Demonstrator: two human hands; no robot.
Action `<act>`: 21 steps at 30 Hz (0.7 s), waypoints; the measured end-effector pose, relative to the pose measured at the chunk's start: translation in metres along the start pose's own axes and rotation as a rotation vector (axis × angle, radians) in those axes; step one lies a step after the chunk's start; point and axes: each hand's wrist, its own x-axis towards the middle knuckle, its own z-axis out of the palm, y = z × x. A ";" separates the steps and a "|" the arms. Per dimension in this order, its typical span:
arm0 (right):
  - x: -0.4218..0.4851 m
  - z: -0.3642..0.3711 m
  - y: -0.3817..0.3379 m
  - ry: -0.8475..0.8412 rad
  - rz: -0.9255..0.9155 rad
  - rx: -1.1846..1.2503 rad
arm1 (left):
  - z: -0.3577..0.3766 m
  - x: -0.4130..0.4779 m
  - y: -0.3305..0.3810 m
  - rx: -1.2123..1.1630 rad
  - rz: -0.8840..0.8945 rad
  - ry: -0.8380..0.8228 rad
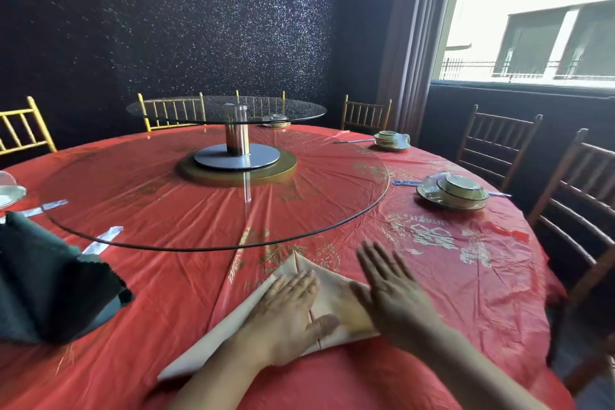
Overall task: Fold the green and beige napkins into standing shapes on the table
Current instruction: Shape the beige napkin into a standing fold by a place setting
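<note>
A beige napkin (332, 289) lies flat on the red tablecloth (186, 289) near the front edge, folded into a pointed shape with its tip toward the table's centre. My left hand (289, 313) presses flat on the napkin's left half, fingers together. Flat as well, my right hand (392, 293) covers the napkin's right side, its fingers spread and reaching onto the cloth. A dark green napkin (50, 286) stands folded at the left edge of the view, well apart from both hands.
A large glass turntable (216, 203) covers the table's middle, with a smaller raised glass tier (226, 110) on a metal post. Stacked bowl-and-plate settings (452, 193) stand at the right and far right (391, 140). Wrapped chopsticks (103, 238) lie left. Chairs ring the table.
</note>
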 end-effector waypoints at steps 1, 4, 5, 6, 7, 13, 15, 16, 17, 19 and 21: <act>0.000 0.003 -0.012 -0.029 -0.043 0.008 | 0.001 0.001 -0.001 0.021 -0.002 -0.005; 0.003 0.013 -0.023 -0.035 -0.115 0.121 | 0.002 0.000 0.000 0.031 -0.011 -0.020; 0.001 0.013 -0.021 -0.089 -0.124 0.115 | 0.001 -0.001 0.001 0.028 -0.006 -0.023; -0.001 0.012 -0.018 -0.126 -0.137 0.094 | 0.000 -0.001 0.001 0.028 -0.002 -0.023; -0.002 0.010 -0.015 -0.152 -0.138 0.090 | 0.000 -0.002 0.002 0.027 0.002 -0.023; -0.010 0.006 0.026 -0.183 0.009 0.072 | 0.000 -0.001 0.001 0.044 0.005 -0.015; -0.016 0.002 0.038 -0.156 0.114 0.070 | 0.002 -0.001 -0.001 0.032 0.017 -0.010; -0.020 -0.002 0.040 -0.139 0.148 0.083 | 0.002 -0.001 -0.001 0.015 0.027 -0.008; -0.024 -0.005 0.040 -0.106 0.163 0.096 | 0.001 -0.002 -0.001 -0.004 0.039 -0.008; -0.032 -0.010 0.036 -0.013 0.168 0.095 | -0.002 -0.003 0.000 -0.033 0.056 -0.021; -0.037 -0.015 0.029 0.007 0.167 0.128 | -0.005 -0.003 0.002 -0.027 0.064 -0.043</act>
